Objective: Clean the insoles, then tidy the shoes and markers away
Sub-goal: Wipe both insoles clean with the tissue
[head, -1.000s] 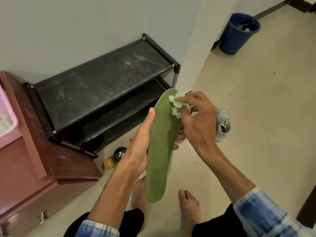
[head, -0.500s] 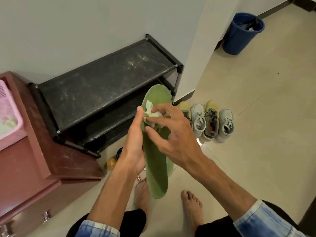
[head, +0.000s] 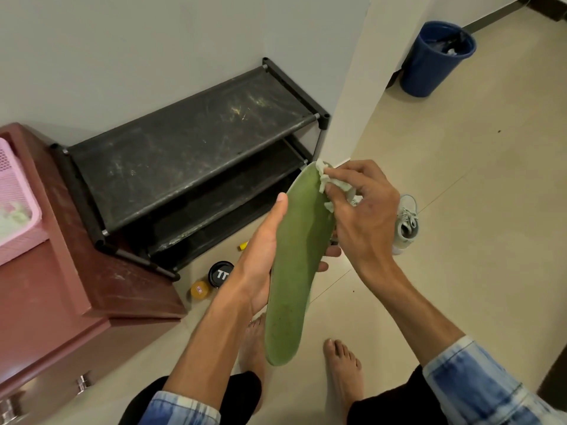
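Just in front of the black shoe rack (head: pixel 190 148) — a green insole (head: pixel 294 256) held up under a wipe.
The left hand (head: pixel 260 262) grips the insole around its middle, thumb straight along the edge nearest the rack, fingertips curling round from behind. The insole stands nearly upright, its toe end beside the rack's right corner and its heel end down toward the bare feet. The right hand (head: pixel 362 216) has its fingers bent, pinching a crumpled pale wipe (head: pixel 333 182) against the toe end. On the floor at the rack's foot lie a black tin (head: pixel 219 273), a small yellow tin (head: pixel 199 289) and what looks like a yellow marker (head: pixel 242 246). Right of the rack, partly hidden behind the right hand, stands a pale grey shoe (head: pixel 406 222) — laces up.
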